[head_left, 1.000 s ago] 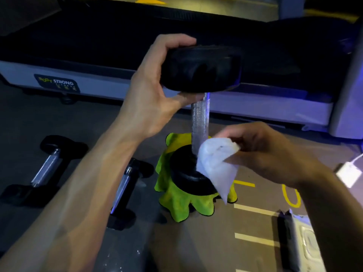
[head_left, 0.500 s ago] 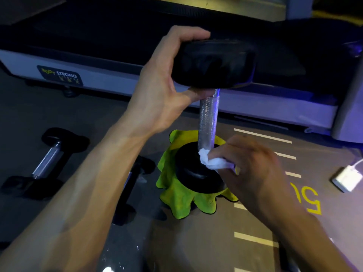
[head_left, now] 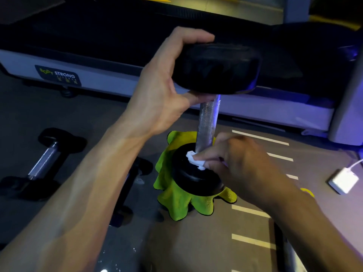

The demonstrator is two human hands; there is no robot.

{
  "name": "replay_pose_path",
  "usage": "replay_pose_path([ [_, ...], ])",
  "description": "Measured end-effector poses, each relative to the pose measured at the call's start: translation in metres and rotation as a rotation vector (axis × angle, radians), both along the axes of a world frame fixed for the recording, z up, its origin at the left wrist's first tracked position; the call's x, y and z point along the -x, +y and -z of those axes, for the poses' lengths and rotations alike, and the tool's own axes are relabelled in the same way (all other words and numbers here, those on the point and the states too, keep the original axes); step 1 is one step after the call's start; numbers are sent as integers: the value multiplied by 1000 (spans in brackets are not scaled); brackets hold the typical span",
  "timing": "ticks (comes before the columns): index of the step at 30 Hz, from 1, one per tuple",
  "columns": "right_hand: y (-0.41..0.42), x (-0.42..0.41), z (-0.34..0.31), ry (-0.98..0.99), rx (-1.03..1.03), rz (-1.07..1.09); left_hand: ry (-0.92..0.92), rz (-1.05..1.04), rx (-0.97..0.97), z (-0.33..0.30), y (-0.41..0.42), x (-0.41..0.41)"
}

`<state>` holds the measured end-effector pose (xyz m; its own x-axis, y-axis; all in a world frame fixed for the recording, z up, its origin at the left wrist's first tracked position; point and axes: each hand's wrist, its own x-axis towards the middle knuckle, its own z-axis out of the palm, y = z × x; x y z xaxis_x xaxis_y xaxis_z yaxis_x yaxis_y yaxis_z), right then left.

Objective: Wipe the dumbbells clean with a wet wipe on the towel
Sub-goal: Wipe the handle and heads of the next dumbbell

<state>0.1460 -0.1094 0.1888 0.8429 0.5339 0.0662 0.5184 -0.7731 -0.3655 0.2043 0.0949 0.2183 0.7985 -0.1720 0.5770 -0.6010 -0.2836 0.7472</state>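
Note:
A black dumbbell [head_left: 207,122] with a knurled metal handle stands upright, its lower head resting on a bright green towel [head_left: 182,201] on the floor. My left hand [head_left: 167,85] grips the upper head from the left side, thumb under it. My right hand [head_left: 235,163] pinches a crumpled white wet wipe [head_left: 194,160] and presses it on the top face of the lower head, right at the foot of the handle.
Two more black dumbbells lie on the floor at the left, one [head_left: 45,163] far left and one [head_left: 133,185] partly hidden by my left forearm. A treadmill [head_left: 98,81] runs across the back. A white charger [head_left: 343,181] lies on the right.
My right hand brought the unfolded wipe down from beside the handle, bunched it, and now presses it on the lower head by the handle. The left hand kept holding the upper head.

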Motion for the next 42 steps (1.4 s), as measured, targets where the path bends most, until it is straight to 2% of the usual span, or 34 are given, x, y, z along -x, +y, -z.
replay_pose_path([
  [7, -5, 8, 23, -383, -160, -73, 5, 15, 26, 0, -3, 0],
  [11, 4, -14, 1, -591, -197, 56, -9, 17, 1, -2, -2, 1],
  [13, 4, -11, 7, -587, -175, 81, 1, 21, 13, -3, -1, 0],
  [17, 0, 18, 19, -387, -11, -34, 22, 21, 38, -2, 0, -1],
  [19, -1, 4, 5, -446, 19, -34, 16, 29, 20, -1, -1, 1],
  [22, 4, -17, -4, -649, -102, 150, 9, 25, 19, -3, -1, 2],
  [26, 5, 10, 30, -550, -69, 56, 45, 67, 8, -4, 4, 0],
  [28, 4, 10, 28, -523, -70, 32, 72, 114, 12, -4, 8, 2],
  [33, 19, -12, 3, -690, -296, 177, 131, 92, 103, -9, 2, 2],
  [38, 18, 19, 35, -568, -132, 130, 152, 79, 144, -7, 1, -4],
  [42, 21, 11, 11, -554, -107, 143, 142, 72, 140, -8, -2, -4],
])
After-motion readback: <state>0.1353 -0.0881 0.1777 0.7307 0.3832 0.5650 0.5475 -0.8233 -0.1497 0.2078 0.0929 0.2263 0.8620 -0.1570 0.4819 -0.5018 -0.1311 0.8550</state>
